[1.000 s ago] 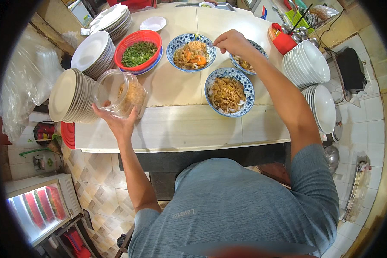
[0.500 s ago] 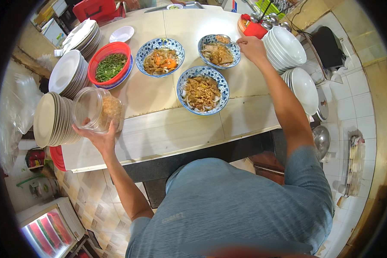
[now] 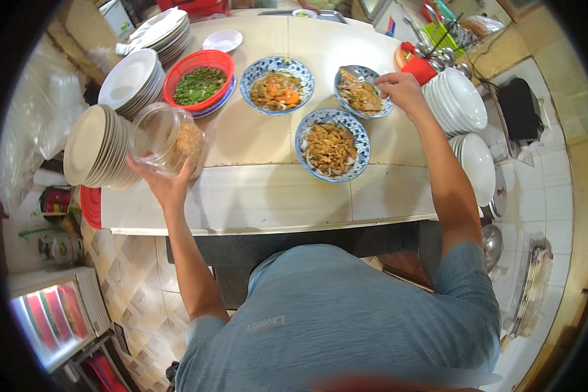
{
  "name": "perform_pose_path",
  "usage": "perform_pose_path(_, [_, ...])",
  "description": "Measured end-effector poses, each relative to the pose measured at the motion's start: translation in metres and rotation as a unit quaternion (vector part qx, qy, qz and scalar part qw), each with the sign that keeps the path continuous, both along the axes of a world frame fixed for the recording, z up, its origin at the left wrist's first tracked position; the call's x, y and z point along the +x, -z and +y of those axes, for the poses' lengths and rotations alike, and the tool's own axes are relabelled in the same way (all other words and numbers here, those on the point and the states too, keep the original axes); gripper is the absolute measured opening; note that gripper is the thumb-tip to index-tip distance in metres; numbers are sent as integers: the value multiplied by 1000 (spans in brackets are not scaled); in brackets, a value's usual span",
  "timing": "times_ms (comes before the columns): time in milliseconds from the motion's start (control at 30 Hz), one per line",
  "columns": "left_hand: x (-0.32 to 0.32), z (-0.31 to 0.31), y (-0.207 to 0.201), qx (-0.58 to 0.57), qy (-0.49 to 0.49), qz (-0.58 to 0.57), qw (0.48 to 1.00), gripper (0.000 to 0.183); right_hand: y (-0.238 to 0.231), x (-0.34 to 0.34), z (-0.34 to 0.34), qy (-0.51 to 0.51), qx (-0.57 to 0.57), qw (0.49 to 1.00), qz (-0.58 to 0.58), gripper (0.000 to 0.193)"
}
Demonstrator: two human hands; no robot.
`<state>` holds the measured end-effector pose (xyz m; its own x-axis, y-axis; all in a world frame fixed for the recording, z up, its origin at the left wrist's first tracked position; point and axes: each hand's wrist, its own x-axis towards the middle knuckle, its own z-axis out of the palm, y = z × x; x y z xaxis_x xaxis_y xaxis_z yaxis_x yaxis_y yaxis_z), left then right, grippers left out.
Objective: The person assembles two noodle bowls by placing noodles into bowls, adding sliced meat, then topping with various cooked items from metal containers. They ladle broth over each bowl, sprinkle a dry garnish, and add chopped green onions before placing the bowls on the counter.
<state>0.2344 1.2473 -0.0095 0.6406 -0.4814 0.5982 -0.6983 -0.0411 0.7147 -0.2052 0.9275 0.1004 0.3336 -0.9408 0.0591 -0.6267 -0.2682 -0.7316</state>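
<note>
My left hand (image 3: 166, 184) grips a clear plastic jar (image 3: 155, 134), tilted on its side above the counter's left part. Tan crumbs, like crushed peanuts (image 3: 189, 142), lie inside it. My right hand (image 3: 404, 90) pinches a spoon over the right rim of the far-right blue-patterned bowl (image 3: 372, 112); the fingers partly hide the spoon. That bowl holds noodles with meat, and tan crumbs lie on its left side. Nearer me stands a second bowl (image 3: 333, 145), topped with meat and crumbs. A third bowl (image 3: 276, 85), with orange pieces on top, stands farther left.
A red basket of chopped green herbs (image 3: 199, 86) sits left, beside plate stacks (image 3: 88, 147). White bowls (image 3: 460, 101) are stacked at the right, near a red utensil holder (image 3: 419, 69). A small white plate (image 3: 222, 40) lies at the back. The counter's front edge (image 3: 268, 230) runs before me.
The spoon has tipped and its crumbs now lie on the food in the far-right bowl. My left hand still holds the jar. The whole view has shifted, moving the counter things rightward in the picture.
</note>
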Motion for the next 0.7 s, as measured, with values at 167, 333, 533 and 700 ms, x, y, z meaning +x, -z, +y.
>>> perform_pose_path(167, [1,-2,-1,-13,6,18,1000,140,-11,93,23,-137,-174,962,161,26])
perform_pose_path(333, [-7,-6,-2,16,-33,73,997,144,-12,206,30,-189,-305,921,154,23])
perform_pose_path(533, [-9,-18,0,-2,-73,78,994,143,7,326,19,-230,-281,867,341,25])
perform_pose_path(700, [-7,-23,0,32,-105,27,994,140,23,356,27,-315,-135,906,248,27])
